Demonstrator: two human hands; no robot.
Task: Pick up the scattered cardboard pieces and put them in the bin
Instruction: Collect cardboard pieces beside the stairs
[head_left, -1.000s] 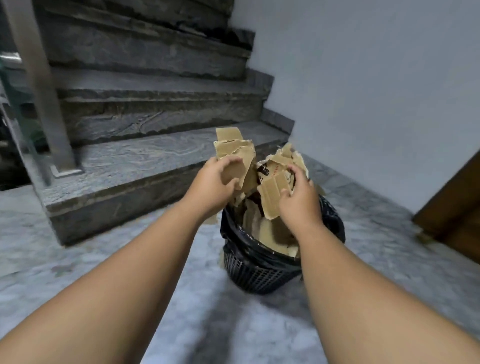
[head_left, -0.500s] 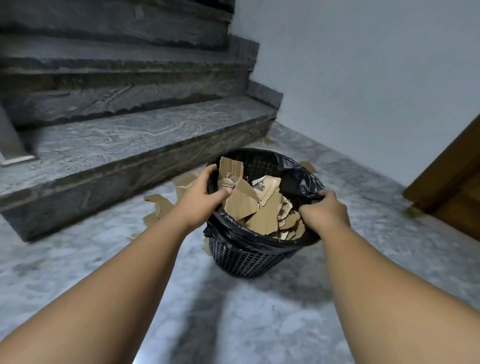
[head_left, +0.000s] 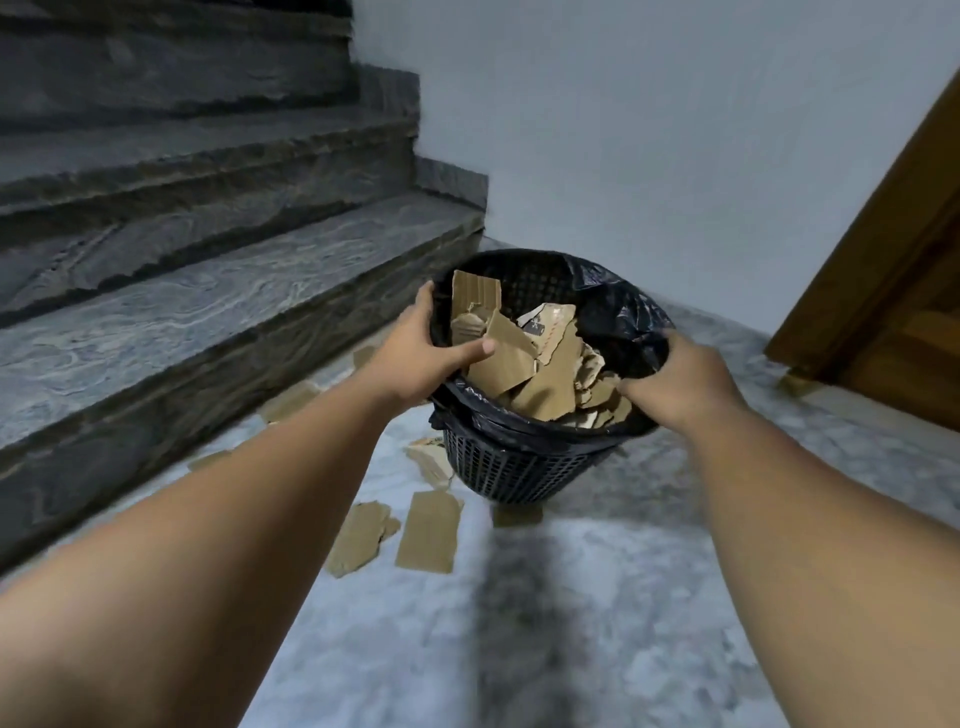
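Black mesh bin (head_left: 519, 470), lined w/ bag (head_left: 626, 317), tilted, part-full of cardboard pieces (head_left: 543, 376). L hand (head_left: 421, 356) grips left rim, R hand (head_left: 683, 387) right rim, fingers (head_left: 425, 306) curled round it. Loose pcs (head_left: 428, 532) on floor (head_left: 519, 654) beside bin base, nr stairs (head_left: 208, 322).

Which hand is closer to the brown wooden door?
Right. The right hand grips the rim of the bin on the side facing the wooden door; the left hand grips the opposite rim, on the stairs side, farther from it.
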